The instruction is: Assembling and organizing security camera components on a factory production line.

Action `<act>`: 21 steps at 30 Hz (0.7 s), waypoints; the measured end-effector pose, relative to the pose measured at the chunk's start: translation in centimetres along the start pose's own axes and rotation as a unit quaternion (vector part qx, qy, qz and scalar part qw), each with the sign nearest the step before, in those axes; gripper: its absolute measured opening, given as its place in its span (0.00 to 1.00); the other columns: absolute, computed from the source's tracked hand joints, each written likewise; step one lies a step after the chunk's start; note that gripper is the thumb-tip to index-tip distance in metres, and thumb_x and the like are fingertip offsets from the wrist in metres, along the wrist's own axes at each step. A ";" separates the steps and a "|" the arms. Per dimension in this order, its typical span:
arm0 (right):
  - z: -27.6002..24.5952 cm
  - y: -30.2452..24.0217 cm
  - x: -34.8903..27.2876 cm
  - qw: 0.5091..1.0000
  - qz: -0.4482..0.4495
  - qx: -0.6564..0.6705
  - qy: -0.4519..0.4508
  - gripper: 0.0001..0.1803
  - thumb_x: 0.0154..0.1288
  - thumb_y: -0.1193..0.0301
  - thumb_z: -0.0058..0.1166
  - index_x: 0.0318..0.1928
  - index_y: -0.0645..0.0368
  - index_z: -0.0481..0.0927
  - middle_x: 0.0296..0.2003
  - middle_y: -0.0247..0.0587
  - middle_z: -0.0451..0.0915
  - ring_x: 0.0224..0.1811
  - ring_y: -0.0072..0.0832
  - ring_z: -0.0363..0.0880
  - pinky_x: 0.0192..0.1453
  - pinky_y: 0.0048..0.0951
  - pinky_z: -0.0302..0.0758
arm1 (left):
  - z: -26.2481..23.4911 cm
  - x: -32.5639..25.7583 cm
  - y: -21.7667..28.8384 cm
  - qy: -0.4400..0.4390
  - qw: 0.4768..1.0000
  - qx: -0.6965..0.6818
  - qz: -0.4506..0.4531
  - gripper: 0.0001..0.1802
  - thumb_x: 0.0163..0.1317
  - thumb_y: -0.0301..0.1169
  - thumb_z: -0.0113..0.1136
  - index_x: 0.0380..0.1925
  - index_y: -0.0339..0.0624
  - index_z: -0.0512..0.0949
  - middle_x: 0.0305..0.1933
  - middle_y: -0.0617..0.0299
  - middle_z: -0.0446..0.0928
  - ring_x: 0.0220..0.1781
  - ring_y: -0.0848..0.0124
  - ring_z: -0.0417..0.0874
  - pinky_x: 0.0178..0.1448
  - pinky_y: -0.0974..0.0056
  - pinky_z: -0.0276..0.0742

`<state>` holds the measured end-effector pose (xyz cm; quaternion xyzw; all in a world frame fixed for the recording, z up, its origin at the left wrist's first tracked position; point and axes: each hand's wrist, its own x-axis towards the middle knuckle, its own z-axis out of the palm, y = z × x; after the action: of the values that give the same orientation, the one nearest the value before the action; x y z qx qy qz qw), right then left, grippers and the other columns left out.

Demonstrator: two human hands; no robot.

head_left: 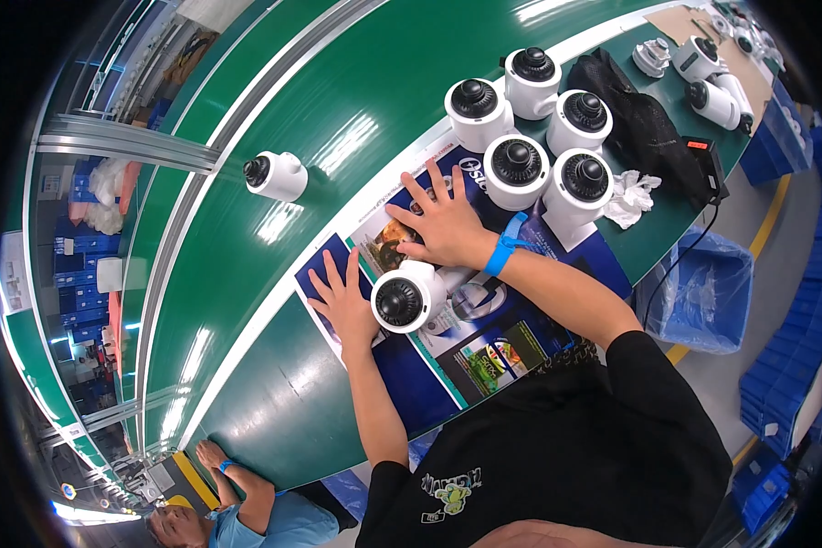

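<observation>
A white rounded housing with a black ribbed, knobbed end (399, 301) lies on a printed cardboard sheet (411, 384) at the bench's near side. My left hand (345, 306) rests flat on its left, fingers spread; whether it touches the housing I cannot tell. Beyond it, to the right, my right hand (443, 224) lies palm down on the sheet with its fingers apart, a blue band (502, 245) round the wrist. Neither hand holds anything. Several similar housings (516, 171) stand grouped to the right of my right hand, black ends up.
Another such housing (283, 176) lies on the green conveyor belt (338, 100). On the right are a black cloth bag (626, 119), crumpled white paper (630, 198) and a black device with a cord (705, 169). A lined blue bin (703, 292) stands below. A co-worker's arm (251, 489) reaches the bench lower left.
</observation>
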<state>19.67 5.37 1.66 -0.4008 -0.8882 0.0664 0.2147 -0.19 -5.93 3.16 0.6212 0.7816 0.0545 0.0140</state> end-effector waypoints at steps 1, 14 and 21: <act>0.0 0.0 0.0 1.000 0.000 0.000 0.000 0.35 0.61 0.37 0.45 0.64 0.39 0.71 0.71 0.54 0.54 0.72 0.68 0.41 0.65 0.76 0.43 | 0.0 0.0 0.0 0.000 1.000 0.000 0.000 0.46 0.48 0.54 0.67 0.69 0.67 0.61 0.78 0.58 0.44 0.77 0.38 0.39 0.67 0.23 0.35; -0.1 -0.1 0.1 1.000 0.005 -0.003 -0.012 0.34 0.62 0.37 0.44 0.64 0.38 0.71 0.71 0.54 0.53 0.72 0.68 0.41 0.66 0.76 0.42 | -0.1 0.0 0.0 -0.003 1.000 0.000 0.000 0.46 0.48 0.55 0.67 0.69 0.67 0.61 0.78 0.58 0.44 0.77 0.38 0.39 0.67 0.22 0.35; 0.2 0.0 0.0 1.000 0.003 -0.006 0.002 0.34 0.61 0.37 0.45 0.63 0.37 0.72 0.71 0.54 0.55 0.72 0.68 0.43 0.66 0.75 0.42 | -0.2 0.0 0.2 -0.005 1.000 -0.003 0.001 0.47 0.47 0.56 0.67 0.69 0.67 0.61 0.78 0.57 0.44 0.77 0.38 0.39 0.67 0.22 0.35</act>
<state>19.61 5.38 1.42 -0.4050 -0.8868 0.0607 0.2143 -0.01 -5.92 3.41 0.6225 0.7805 0.0540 0.0194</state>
